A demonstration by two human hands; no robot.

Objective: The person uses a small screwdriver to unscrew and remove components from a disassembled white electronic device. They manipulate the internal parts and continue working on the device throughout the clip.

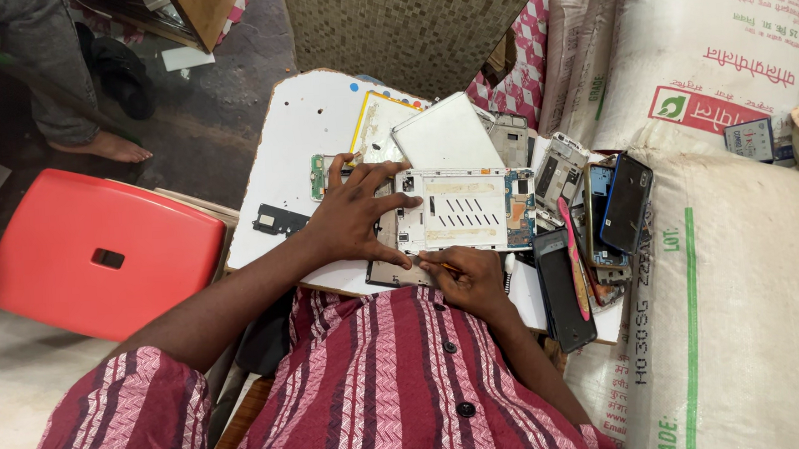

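An opened white phone frame (461, 209) with a blue circuit board at its right end lies flat on a small white board (303, 129). My left hand (358, 213) presses down on the frame's left end, fingers spread. At the frame's near edge, my right hand (468, 280) pinches a thin tool with an orange-tinted shaft, its tip touching the lower left corner of the frame. A grey back plate lies under the frame.
Several phone shells, dark screens (625, 202) and a pink pry tool (574, 256) crowd the board's right side. A white panel (445, 133) and loose small parts (279, 220) lie behind and left. Big white sacks (739, 261) stand right, a red stool (100, 254) left. Another person's bare foot (104, 146) rests far left.
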